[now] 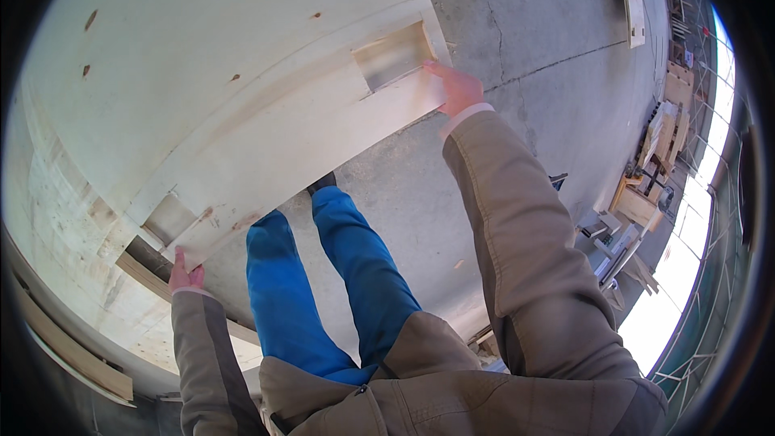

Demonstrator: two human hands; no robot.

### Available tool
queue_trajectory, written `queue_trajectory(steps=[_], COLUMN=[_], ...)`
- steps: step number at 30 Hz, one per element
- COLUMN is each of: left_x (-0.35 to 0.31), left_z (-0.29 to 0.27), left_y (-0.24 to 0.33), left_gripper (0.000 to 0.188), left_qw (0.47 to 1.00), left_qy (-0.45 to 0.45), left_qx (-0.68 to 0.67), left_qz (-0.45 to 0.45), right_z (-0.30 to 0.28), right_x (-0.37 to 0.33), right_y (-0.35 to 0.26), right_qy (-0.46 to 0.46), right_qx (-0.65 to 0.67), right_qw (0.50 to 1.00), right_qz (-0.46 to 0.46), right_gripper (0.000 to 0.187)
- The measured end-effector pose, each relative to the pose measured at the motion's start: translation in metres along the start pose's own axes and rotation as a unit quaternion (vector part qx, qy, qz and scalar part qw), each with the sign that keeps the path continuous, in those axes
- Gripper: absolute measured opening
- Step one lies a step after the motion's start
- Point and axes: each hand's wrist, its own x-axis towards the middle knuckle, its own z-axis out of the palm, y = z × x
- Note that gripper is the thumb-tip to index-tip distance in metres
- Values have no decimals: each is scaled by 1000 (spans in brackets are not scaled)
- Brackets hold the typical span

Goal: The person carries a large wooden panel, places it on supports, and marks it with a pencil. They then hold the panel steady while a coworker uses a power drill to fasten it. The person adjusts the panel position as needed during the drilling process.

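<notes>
A large plywood sheet (266,105) with dark knots and two rectangular cut-outs spans the upper left. My left hand (186,272) grips its near edge at the lower left corner, beside the smaller cut-out, thumb on top and the other fingers partly hidden. At the sheet's right corner, next to the larger cut-out, my right hand (458,89) is closed on the edge, its fingers going underneath. The sheet is tilted, its near edge running up from left to right in front of my legs.
More plywood (60,218) lies at the left, with wooden strips (81,347) below it. Cracked concrete floor (533,56) stretches to the right. A long pale board (630,0) is at the upper right. Wood pieces and tools (638,202) are piled along the right, near a bright opening.
</notes>
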Motion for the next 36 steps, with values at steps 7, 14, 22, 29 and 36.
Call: queue_trajectory(steps=[7, 14, 22, 29, 36], left_x=[8, 19, 9, 5, -6], left_z=[-9, -15, -11, -11, -1], left_y=[-5, -13, -18, -21, -19], left_gripper=[50, 52, 46, 35, 41], left_qw=[1000, 1000, 999, 999, 998], left_qy=[12, 17, 39, 40, 18], left_qx=[-15, -4, -6, 10, 1], left_qz=[-10, 5, 14, 36, 60], right_z=[3, 5, 5, 9, 4], right_x=[-5, 7, 15, -3, -6], right_y=[-9, 2, 11, 0, -6], right_qy=[28, 84, 85, 61, 40], right_qx=[-55, -92, -41, -21, -73], right_qw=[998, 992, 995, 998, 996], right_qz=[32, 9, 7, 7, 13], right_gripper=[45, 48, 53, 58, 66])
